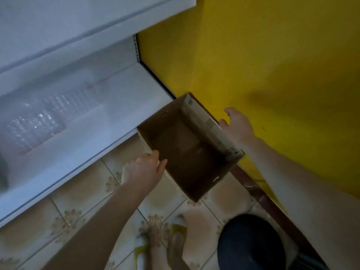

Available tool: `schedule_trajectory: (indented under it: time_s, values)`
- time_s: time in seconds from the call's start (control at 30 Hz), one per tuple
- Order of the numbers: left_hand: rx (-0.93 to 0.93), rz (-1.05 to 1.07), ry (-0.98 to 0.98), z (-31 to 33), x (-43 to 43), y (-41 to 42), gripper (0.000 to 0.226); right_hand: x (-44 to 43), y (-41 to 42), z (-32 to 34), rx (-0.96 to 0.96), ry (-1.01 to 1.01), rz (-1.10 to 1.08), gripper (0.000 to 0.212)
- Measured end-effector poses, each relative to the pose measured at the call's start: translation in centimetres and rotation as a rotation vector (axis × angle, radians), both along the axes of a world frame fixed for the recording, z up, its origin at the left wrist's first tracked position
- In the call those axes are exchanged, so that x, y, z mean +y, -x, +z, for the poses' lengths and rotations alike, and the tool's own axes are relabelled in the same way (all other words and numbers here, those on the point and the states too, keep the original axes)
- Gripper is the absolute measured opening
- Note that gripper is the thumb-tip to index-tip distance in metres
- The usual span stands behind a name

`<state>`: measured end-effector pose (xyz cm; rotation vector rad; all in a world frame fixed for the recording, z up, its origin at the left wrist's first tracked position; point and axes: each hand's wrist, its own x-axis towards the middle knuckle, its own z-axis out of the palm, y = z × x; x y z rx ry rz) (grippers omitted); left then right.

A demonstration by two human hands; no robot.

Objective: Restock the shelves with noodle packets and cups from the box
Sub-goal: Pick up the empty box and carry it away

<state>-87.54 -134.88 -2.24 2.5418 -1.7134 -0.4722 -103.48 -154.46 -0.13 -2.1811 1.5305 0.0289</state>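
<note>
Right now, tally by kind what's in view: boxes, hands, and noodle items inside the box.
cardboard box: 1
hands: 2 (left hand, right hand)
noodle packets or cups visible inside the box: 0
Total: 3

The light was dim and flat, with no lamp in view, so my right hand (236, 125) threw only a faint, smeared shadow on the yellow wall (272, 55), and the inside of the box (185, 152) sat in brown gloom. The white shelf (78, 145) took a cold bluish cast and was blurred, the clear plastic packs (39, 121) on it giving just a few pale glints. The wide lens bent the shelf edges and stretched my forearms toward the bottom corners, and everything looked soft.
</note>
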Motion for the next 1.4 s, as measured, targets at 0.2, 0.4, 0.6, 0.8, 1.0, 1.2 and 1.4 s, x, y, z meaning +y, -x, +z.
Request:
schedule_trajectory:
  time_s: [0.2, 0.4, 0.6, 0.8, 1.0, 1.2, 1.4]
  values:
    - [0.129, 0.242, -0.141, -11.1, -1.5, 0.8, 0.054, -3.0, 1.1, -10.1, 0.068, -0.021, -0.038, 0.05]
    - [0.305, 0.471, -0.162, -19.8, -3.3, 1.9, 0.084, -5.2, 2.2, -19.2, 0.112, -0.007, -0.082, 0.05]
    - [0.545, 0.649, -0.119, -23.8, -4.6, 3.2, 0.089, -6.9, 2.7, -23.8, 0.113, 0.033, -0.104, 0.051]
    - [0.681, 0.775, 0.025, -26.0, -4.8, 4.6, 0.09, -8.3, 2.4, -25.9, 0.153, 0.045, -0.102, 0.053]
    - [0.682, 0.865, 0.068, -26.0, -4.1, 4.1, 0.083, -7.7, 2.1, -26.1, 0.247, 0.151, -0.159, 0.041]
    - [0.667, 0.808, 0.08, -21.2, -0.7, 1.0, 0.08, -4.4, 3.2, -22.9, 0.173, 0.079, -0.25, 0.028]
    - [0.642, 0.729, 0.133, -13.1, 2.6, -0.9, 0.08, -0.3, 3.4, -14.9, 0.09, 0.077, -0.304, 0.027]
